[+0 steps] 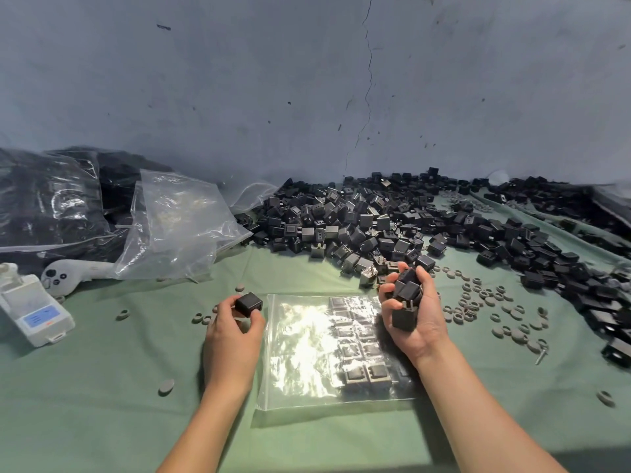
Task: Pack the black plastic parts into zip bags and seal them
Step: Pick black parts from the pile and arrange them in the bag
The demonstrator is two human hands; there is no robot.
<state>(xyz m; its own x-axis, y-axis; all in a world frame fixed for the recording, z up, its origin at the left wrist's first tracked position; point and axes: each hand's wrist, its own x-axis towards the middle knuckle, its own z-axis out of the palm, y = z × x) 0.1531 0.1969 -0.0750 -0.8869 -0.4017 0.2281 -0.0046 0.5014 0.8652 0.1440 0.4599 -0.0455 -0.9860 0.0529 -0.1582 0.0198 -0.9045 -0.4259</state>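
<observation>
Though flat, bag [300,339] between hands [232,332] [418,322] (parts-laden)

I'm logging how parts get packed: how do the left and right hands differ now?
The left hand pinches a single black part; the right hand clutches several parts at once. The left hand is left of the zip bag, the right hand at its far right corner. Both grips hold black parts.

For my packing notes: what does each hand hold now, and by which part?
The left hand pinches one black part by its sides, between thumb and fingers. The right hand grips a bunch of black parts in its curled fingers.
</observation>
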